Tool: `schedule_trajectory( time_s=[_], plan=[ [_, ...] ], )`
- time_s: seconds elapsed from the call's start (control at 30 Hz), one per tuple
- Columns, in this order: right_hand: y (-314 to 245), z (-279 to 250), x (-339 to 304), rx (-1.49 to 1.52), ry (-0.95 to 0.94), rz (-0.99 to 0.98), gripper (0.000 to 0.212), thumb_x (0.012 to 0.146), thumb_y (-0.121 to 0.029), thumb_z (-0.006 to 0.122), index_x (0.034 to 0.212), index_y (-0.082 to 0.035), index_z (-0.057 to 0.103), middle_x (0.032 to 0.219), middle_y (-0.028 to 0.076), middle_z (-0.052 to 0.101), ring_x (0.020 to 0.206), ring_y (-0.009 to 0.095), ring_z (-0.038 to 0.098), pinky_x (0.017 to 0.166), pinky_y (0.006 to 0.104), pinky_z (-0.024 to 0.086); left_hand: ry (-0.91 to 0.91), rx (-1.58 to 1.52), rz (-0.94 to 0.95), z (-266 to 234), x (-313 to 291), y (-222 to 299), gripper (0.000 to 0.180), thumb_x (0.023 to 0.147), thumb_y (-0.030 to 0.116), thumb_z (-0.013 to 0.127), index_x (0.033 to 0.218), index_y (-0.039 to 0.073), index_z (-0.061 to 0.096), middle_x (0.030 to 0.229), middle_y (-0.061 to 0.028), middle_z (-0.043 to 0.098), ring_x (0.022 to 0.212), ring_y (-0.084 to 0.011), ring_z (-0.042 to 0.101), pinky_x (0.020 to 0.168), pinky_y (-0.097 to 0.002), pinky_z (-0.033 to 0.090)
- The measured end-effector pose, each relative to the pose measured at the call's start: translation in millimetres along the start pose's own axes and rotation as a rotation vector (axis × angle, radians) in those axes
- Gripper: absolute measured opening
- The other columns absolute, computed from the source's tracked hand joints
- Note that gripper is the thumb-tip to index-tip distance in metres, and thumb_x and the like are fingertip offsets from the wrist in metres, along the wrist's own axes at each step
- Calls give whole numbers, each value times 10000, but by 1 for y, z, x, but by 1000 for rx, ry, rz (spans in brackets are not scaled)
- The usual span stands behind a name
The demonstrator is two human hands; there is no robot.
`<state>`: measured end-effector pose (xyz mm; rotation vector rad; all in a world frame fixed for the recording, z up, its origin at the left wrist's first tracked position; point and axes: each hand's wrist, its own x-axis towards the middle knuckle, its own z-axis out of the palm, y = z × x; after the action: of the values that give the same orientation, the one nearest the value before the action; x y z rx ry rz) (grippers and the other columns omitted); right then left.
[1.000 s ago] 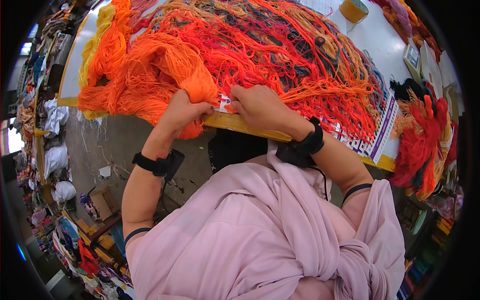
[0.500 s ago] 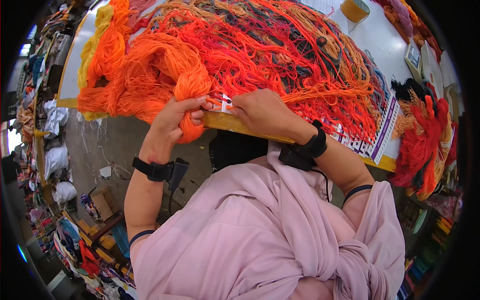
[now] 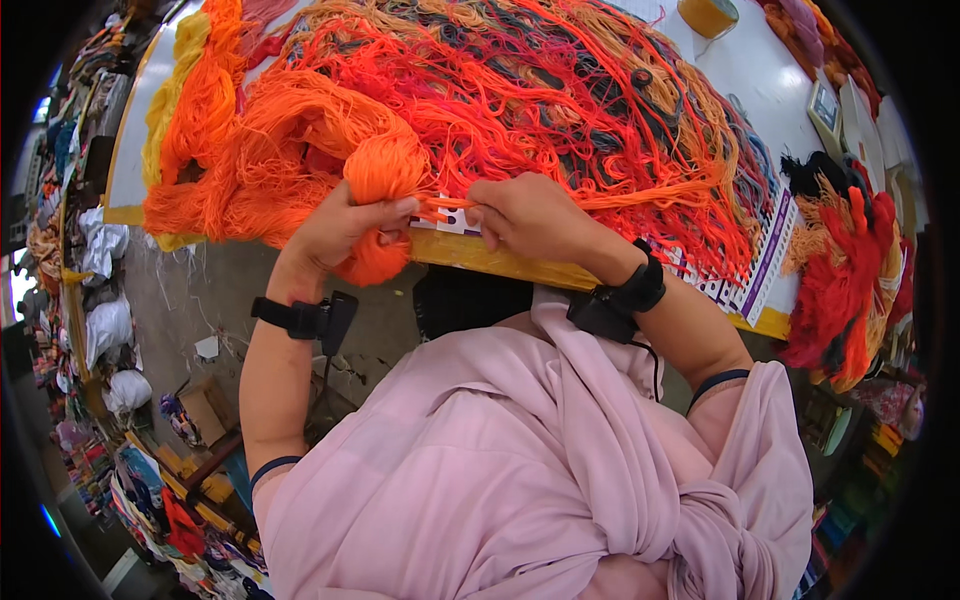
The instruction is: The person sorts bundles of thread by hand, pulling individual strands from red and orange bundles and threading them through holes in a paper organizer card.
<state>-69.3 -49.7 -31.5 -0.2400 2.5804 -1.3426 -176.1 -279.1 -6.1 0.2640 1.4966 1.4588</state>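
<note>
A thick skein of orange yarn (image 3: 385, 165) bulges above and below my left hand (image 3: 350, 228), whose fingers are wrapped round it at the table's front edge. Just to the right, my right hand (image 3: 525, 215) pinches a few orange strands (image 3: 450, 202) that run taut out of the skein. Beneath those strands lies a white card with punched holes (image 3: 453, 220), partly covered by yarn. Beyond both hands spreads a heap of loose red, orange, tan and dark yarn (image 3: 560, 110). Black straps with small boxes sit on both my wrists.
More white hole-punched cards with a purple stripe (image 3: 768, 255) line the front edge at right. Yellow yarn (image 3: 170, 130) hangs at the table's left end. A tape roll (image 3: 708, 17) and a small device with a display (image 3: 825, 108) lie at the far right, near a red and tan bundle (image 3: 850, 265).
My right hand has drawn slightly right and up, stretching the orange strands. My left hand has shifted a little left and down with the skein.
</note>
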Motion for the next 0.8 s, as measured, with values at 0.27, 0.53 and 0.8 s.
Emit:
schedule_trajectory(
  time_s=[0.27, 0.53, 0.8],
  plan=[
    [9, 2, -3, -128, 26, -17, 89, 816, -150, 594, 826, -61, 599, 640, 151, 602, 658, 385, 608, 602, 505, 439, 218, -259, 91, -92, -8, 52, 167, 888, 31, 628, 1047, 14, 579, 762, 5, 513, 586, -73, 465, 514, -205, 384],
    [-5, -3, -1, -108, -27, -34, 106, 831, -146, 575, 849, -46, 608, 678, 180, 618, 654, 400, 601, 621, 515, 454, 1063, 43, 420, -248, -89, 206, 239, 912, 51, 638, 1143, 8, 588, 881, -62, 651, 714, -126, 629, 609, -217, 523],
    [16, -10, 3, 806, 193, 133, 227, 1021, -221, 486, 933, -35, 582, 714, 11, 623, 571, 45, 527, 518, 192, 411, 20, -476, 248, 16, 7, 36, 351, 969, 260, 576, 1166, -31, 581, 1136, -204, 657, 941, -226, 657, 834, -356, 542]
  ],
)
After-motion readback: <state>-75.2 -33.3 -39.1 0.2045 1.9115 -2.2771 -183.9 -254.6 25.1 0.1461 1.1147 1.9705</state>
